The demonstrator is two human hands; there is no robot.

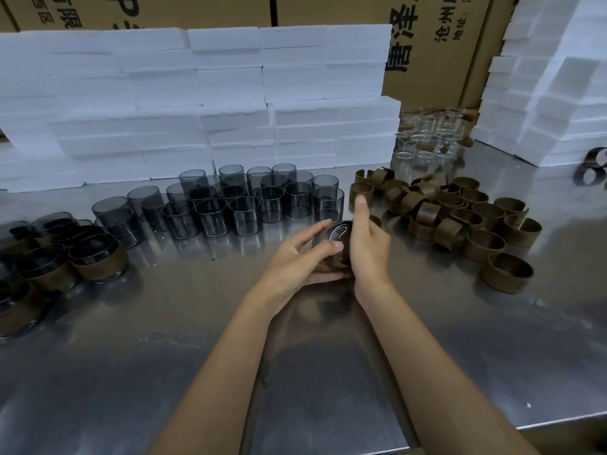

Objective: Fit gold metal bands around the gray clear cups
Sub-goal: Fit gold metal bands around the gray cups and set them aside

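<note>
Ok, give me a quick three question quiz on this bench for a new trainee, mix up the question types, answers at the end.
1. True or false: the loose gold bands lie on the person's left side of the steel table.
2. Multiple choice: the finished banded cups stand A) at the left edge, B) on the white foam blocks, C) among the clear glasses at the back.
3. Fill in: the left hand and right hand both hold one gray ____.

Key: 1 false; 2 A; 3 cup.
</note>
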